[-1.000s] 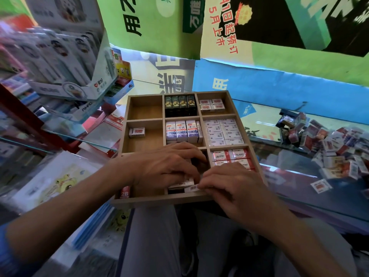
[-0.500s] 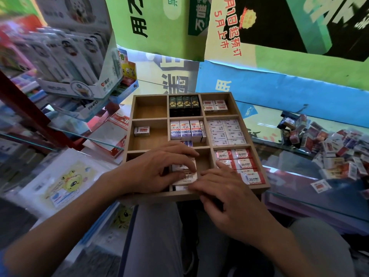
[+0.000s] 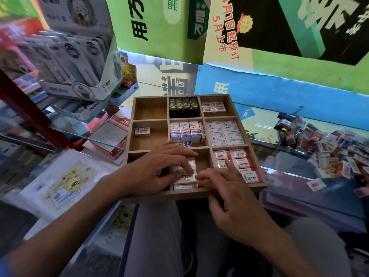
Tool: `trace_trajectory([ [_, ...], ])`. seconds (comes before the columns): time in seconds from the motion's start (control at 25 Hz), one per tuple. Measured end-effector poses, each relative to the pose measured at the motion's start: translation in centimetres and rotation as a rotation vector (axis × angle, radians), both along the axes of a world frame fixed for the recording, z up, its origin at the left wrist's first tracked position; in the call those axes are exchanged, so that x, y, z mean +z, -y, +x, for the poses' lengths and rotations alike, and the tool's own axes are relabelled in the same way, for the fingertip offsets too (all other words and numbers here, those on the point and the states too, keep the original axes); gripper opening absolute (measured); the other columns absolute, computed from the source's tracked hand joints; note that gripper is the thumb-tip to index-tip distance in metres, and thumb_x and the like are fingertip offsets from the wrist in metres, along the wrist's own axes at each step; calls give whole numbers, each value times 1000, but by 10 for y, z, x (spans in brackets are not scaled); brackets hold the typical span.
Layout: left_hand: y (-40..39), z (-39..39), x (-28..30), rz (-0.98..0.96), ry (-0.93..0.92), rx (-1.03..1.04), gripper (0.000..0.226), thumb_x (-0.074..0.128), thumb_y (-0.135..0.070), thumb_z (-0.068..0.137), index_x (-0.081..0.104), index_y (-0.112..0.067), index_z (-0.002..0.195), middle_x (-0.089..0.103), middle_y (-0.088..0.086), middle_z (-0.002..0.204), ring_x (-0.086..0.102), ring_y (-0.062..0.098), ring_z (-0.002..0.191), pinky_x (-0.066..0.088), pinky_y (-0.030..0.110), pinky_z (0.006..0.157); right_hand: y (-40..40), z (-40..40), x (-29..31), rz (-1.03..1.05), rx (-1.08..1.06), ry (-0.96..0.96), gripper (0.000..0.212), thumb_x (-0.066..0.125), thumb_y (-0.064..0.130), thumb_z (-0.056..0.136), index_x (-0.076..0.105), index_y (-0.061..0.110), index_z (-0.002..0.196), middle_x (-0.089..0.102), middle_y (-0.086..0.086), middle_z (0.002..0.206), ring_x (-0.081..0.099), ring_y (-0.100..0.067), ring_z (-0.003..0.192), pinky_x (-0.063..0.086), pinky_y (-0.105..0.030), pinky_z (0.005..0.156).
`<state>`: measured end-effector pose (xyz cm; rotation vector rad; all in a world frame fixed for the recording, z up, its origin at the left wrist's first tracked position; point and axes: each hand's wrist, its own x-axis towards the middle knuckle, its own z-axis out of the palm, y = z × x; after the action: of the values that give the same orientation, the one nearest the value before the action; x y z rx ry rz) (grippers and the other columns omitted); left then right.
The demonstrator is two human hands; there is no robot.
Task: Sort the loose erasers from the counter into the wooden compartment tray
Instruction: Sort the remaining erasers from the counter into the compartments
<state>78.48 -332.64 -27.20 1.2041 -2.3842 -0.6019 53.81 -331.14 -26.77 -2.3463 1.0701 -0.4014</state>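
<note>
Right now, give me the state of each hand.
Left hand: open, fingertips pressing the white erasers in the tray.
Right hand: open, fingertips touching the same erasers.

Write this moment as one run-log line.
left hand: pressing white erasers | right hand: touching them | place: tray front-middle compartment | pile: unsorted

White erasers [image 3: 184, 176] with black lettering under the fingers; red-and-white 2B erasers [image 3: 237, 162] just right; tan tray [image 3: 199, 193].

"2B" is printed on the red erasers [image 3: 237, 162] in the tray's near right compartment. "AIHAO" runs along the display box [image 3: 83, 90]. The poster [image 3: 225, 33] reads "5月上市".
</note>
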Motion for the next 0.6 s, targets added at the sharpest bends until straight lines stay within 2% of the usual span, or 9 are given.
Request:
trace_trajectory([
  [0.08,-1,0,0,-2,4,-1,20,61,-17,92,67,-26,109,49,-11,143,34,1,139,25,43,117,-1,0,2,-3,-7,-25,43,51,21,83,44,40,121,56,19,121,41,5,124,7,-33,122],
  [0.24,-2,0,-1,-19,11,0,19,56,-23,94,67,-25,110,49,-10,144,35,2,139,25,42,117,-7,9,-5,-192,43,-230,46,38,28,81,48,39,124,55,13,114,46,-14,120,16,-54,118],
  [0.32,-2,-1,-3,-15,-2,3,21,54,-25,94,67,-24,110,49,-10,144,35,3,139,24,42,117,-9,14,-7,-222,40,-327,50,43,27,78,45,41,126,51,9,112,46,-20,117,19,-60,115],
  [0.48,-3,-1,-4,-17,-3,16,25,51,-28,93,68,-23,110,50,-9,144,35,3,139,25,41,117,-9,19,-5,-252,34,-382,60,59,20,73,41,41,127,51,5,112,48,-26,116,18,-65,112],
  [0.6,-3,-2,-3,-14,19,32,27,49,-29,93,68,-23,111,48,-9,145,33,1,139,20,30,118,-12,16,-1,-167,-30,-236,50,47,21,77,44,39,123,54,14,111,45,-15,119,10,-57,118],
])
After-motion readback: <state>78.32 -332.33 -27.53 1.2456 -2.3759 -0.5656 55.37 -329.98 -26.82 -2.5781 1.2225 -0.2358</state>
